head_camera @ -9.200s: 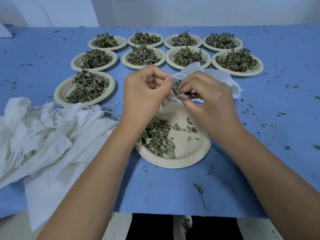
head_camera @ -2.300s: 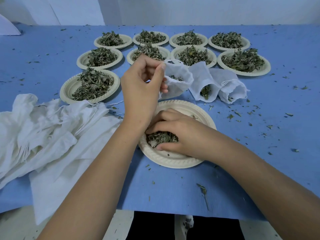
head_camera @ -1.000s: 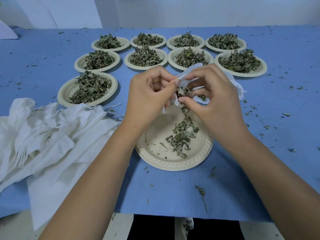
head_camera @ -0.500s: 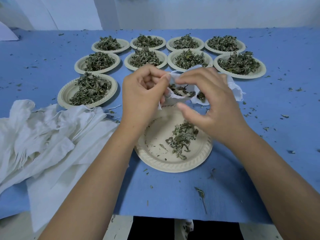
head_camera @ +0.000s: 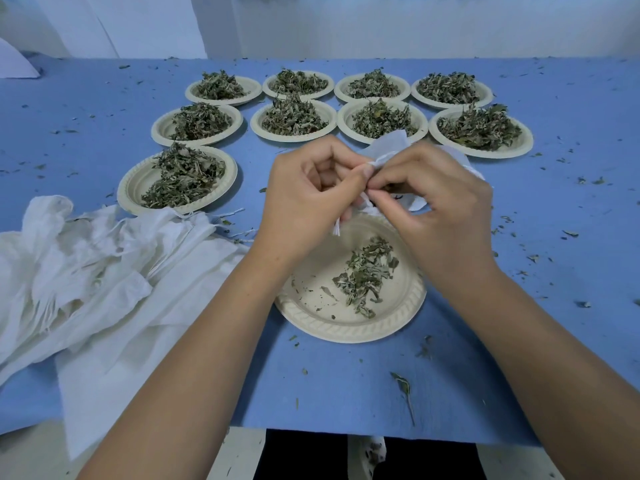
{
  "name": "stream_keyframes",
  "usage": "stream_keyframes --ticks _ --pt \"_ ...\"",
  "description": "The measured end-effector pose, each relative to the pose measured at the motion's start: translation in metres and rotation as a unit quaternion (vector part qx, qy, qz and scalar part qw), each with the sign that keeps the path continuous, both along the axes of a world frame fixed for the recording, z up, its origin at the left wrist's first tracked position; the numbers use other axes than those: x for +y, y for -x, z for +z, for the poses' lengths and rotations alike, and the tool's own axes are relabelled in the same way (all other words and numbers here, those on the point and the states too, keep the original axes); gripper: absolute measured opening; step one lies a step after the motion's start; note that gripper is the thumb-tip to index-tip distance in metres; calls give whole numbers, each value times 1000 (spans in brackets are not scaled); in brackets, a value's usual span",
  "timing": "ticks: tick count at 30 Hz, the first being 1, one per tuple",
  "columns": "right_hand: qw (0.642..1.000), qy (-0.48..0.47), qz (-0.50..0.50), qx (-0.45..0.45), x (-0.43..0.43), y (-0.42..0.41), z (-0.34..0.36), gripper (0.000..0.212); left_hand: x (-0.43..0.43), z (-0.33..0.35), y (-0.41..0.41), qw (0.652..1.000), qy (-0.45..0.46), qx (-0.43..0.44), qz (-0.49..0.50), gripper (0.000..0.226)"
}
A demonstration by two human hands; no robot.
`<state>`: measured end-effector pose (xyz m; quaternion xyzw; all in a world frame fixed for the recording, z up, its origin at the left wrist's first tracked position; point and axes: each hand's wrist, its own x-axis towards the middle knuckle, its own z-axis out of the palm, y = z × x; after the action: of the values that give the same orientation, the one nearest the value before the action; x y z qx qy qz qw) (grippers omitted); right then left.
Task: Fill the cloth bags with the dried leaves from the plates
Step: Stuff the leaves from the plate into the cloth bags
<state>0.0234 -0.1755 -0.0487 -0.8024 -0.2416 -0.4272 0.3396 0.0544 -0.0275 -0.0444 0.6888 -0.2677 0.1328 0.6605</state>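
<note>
On my feed both hands are up together over the near plate [head_camera: 346, 329]. The left hand [head_camera: 308, 199] has its fingers curled and pinches the rim of a white cloth bag [head_camera: 388, 148] between thumb and forefinger. The right hand [head_camera: 440, 209] is curled in too, its fingertips meeting the left thumb right at the bag's mouth and pinching the cloth there. The bag hangs in the air between the 2 hands above the far rim of that plate, and most of it is hidden behind them, so I can't tell how full it is.

A small heap of dried leaves [head_camera: 367, 275] sits right of center on the near plate; the left half of the plate shows only a few flakes.

Room-wise: 9 full plates [head_camera: 287, 117] crowd the far side, 4 in the back row, 4 in the next with rims nearly touching, and 1 more [head_camera: 133, 188] off to the left. A pile of empty bags [head_camera: 104, 271] takes up the left side, hangs over the front edge of the table and reaches almost to the near plate. To the right is a wide stretch of blue cover [head_camera: 554, 237] with scattered leaf crumbs. A lone sprig [head_camera: 403, 386] lies between the near plate and the front edge.
</note>
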Motion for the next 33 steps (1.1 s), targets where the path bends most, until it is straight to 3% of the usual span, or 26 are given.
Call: stream_keyframes --ticks 5,10,15,21,24,26,28,30,33 --pt "994 110 1 -1 -3 -5 -2 10 0 0 -1 999 13 7 40 17" --pt "993 100 -55 -43 -6 -2 4 2 1 0 -1 998 28 14 57 14" --pt "986 164 0 11 -4 -4 -3 13 1 1 2 1000 -16 4 19 19" --pt "998 -26 31 55 -16 2 14 24 6 3 -7 987 87 53 123 12" --pt "977 -14 65 201 -26 1 19 42 6 2 -9 982 111 72 134 11" --pt "914 33 108 390 -27 3 18 59 5 2 -8 983 111 71 131 11" --pt "840 104 150 510 -20 6 13 64 4 1 -8 983 109 69 130 11" --pt "820 141 184 524 -12 6 7 56 4 1 -8 984 102 68 129 11" --pt "863 137 173 455 -8 2 3 27 3 1 -7 986 90 69 123 11"
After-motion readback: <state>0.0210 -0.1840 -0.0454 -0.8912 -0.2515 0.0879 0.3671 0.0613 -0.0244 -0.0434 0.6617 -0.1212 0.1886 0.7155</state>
